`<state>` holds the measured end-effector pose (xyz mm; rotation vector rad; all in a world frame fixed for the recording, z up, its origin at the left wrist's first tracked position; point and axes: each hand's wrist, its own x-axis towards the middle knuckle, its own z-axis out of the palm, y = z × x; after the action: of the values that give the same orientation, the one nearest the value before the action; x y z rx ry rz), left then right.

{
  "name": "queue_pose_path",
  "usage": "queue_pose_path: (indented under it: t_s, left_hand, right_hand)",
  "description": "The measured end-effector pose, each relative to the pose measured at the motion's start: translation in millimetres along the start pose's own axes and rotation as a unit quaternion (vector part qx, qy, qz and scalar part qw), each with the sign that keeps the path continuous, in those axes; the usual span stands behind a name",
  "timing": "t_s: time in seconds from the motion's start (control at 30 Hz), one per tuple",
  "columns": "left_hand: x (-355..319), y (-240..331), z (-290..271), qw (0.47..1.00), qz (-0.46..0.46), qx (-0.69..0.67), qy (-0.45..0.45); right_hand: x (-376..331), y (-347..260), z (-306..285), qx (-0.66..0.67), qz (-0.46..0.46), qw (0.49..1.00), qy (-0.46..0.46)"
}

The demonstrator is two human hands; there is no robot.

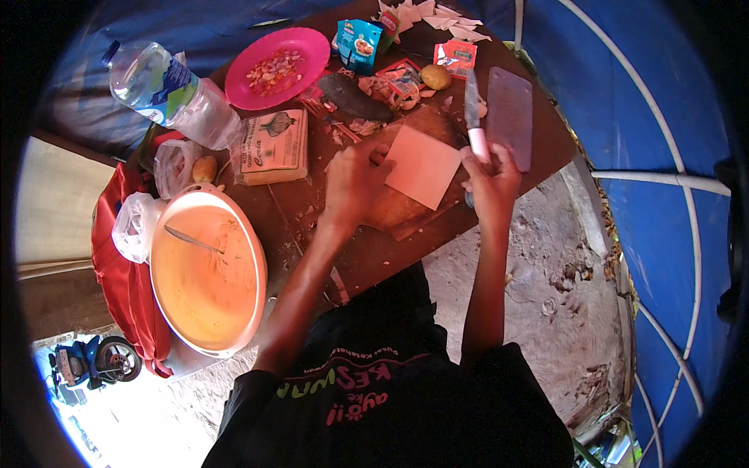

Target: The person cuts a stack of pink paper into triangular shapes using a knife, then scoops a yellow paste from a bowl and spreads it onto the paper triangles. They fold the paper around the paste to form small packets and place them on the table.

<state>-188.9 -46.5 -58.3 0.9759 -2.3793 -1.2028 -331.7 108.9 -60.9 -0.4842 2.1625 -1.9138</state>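
A pale square pastry sheet [424, 166] is held up over a wooden cutting board [437, 125]. At its left edge, my left hand [351, 183] is closed, the fingers pinching the sheet. My right hand [494, 183] grips a knife [473, 117] by its white handle, blade pointing away from me, with the thumb side by the sheet's right corner. Left of my left hand lies a wrapped square pack [271, 147] with an onion drawing. Cut white triangular pieces [455, 22] are piled at the far edge of the table.
A large basin [160, 273] with a spoon stands at left, near a water bottle [172, 93]. Farther back are a pink plate [304, 47] of chopped bits, a blue pouch [359, 45], a stone pestle [355, 97] and a potato [435, 76]. A translucent lid [510, 117] lies right.
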Motion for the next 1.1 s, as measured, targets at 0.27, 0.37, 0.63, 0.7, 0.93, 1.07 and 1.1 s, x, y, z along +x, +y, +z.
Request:
queue_pose_path:
  t_s: [0.27, 0.37, 0.63, 0.7, 0.93, 1.07, 1.1]
  left_hand:
    - [-12.6, -4.4, 20.1, 0.958, 0.273, 0.082, 0.037]
    - [-15.0, -2.9, 35.1, 0.949, 0.301, 0.089, 0.009]
    - [-12.8, -18.1, 43.1, 0.946, 0.316, 0.072, 0.004]
    - [-7.3, -21.2, 40.1, 0.944, 0.316, 0.094, -0.002]
    - [0.6, -13.5, 50.1, 0.949, 0.271, 0.118, 0.112]
    - [-0.5, -11.8, 54.4, 0.947, 0.255, 0.125, 0.147]
    - [-1.0, -11.7, 54.9, 0.946, 0.252, 0.136, 0.152]
  right_hand:
    - [-26.9, 7.6, -38.1, 0.174, 0.137, 0.970, -0.100]
    - [-34.1, 9.3, -40.2, 0.170, 0.178, 0.963, -0.112]
    - [-48.3, -7.3, -40.7, 0.046, 0.097, 0.970, -0.219]
    - [-46.9, -13.4, -36.9, -0.054, 0.062, 0.973, -0.214]
    - [-33.9, -37.0, -19.2, -0.209, -0.064, 0.953, -0.208]
    - [-29.0, -47.6, -13.5, -0.232, -0.119, 0.940, -0.219]
    - [-28.1, -49.7, -12.1, -0.230, -0.123, 0.940, -0.220]
